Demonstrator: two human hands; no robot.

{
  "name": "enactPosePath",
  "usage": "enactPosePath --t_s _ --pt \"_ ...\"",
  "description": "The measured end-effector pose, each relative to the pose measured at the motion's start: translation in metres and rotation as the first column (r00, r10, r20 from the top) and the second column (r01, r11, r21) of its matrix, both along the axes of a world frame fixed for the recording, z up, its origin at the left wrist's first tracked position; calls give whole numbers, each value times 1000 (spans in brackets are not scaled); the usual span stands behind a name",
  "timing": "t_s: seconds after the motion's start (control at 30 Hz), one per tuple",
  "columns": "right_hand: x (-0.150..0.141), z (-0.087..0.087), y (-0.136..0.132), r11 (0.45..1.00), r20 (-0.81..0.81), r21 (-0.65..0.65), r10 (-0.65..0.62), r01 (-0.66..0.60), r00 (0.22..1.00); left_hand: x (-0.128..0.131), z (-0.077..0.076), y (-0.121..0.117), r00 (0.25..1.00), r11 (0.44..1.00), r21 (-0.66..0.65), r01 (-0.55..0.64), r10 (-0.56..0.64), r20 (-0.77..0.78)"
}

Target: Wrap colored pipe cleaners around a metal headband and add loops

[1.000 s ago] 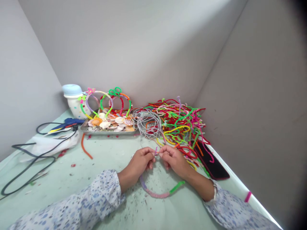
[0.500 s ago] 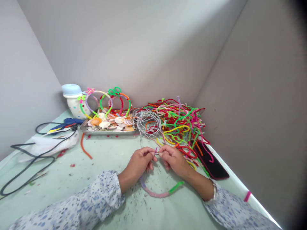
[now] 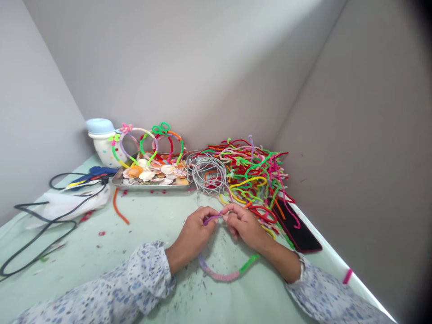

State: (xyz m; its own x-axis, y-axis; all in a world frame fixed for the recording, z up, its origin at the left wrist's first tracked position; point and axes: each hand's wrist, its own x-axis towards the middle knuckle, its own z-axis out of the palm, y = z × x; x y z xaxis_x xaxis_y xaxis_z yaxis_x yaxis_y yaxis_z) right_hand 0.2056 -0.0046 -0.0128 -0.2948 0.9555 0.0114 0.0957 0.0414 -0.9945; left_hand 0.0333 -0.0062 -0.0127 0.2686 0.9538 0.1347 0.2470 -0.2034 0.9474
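Purple stem: fingertip pinch, both hands

Stem lies on the near side of the tray, off its right end. Left hand pinches it; right hand closed on its tip. Two-sided grip probably gives control over a thin, bendy piece. Wrapped band rests on the counter, nearer than the tray, below the hands; cannot tell whether it joins the stem.

Hoops appear to stand among shells in the tray, presumably propped upright by them. Wire and pile sit right of the tray, likely for easy reach.

Writing: none legible on the bottle, left of the tray, nor the phone, well right of it. No brands made out.
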Motion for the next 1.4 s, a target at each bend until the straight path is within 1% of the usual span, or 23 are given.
enactPosePath --t_s 0.17,0.43,0.63,0.87,1.0,1.1,1.23,1.3,1.4 --pt "0 -1 2 1000 -10 -8 14 -14 1000 0 2 -1 1000 999 -29 -28 28 -4" --pt "0 -3 1 999 0 -11 40 -40 999 0 6 -2 999 999 -45 -19 20 29" --pt "0 -4 1 999 13 -16 43 -42 999 0 6 -2 1000 1000 -3 -7 7 8" --pt "0 -4 0 999 39 -12 46 -45 998 -2 4 -1 997 998 57 -8 12 -75" --pt "0 -4 -1 999 42 -18 36 -36 998 -2 3 -2 996 997 82 -6 13 -83" --pt "0 -4 0 999 39 -17 38 -38 998 -1 5 -3 996 997 74 -10 16 -85" --pt "1 -2 1 999 35 -10 36 -36 999 -1 9 -5 996 995 98 -17 25 -82" --pt "1 -2 1 999 29 -8 37 -37 999 -1 10 -5 998 997 76 -9 14 -69" --pt "0 -2 0 999 33 -5 39 -39 999 -1 6 -1 999 999 -34 5 -7 -33"
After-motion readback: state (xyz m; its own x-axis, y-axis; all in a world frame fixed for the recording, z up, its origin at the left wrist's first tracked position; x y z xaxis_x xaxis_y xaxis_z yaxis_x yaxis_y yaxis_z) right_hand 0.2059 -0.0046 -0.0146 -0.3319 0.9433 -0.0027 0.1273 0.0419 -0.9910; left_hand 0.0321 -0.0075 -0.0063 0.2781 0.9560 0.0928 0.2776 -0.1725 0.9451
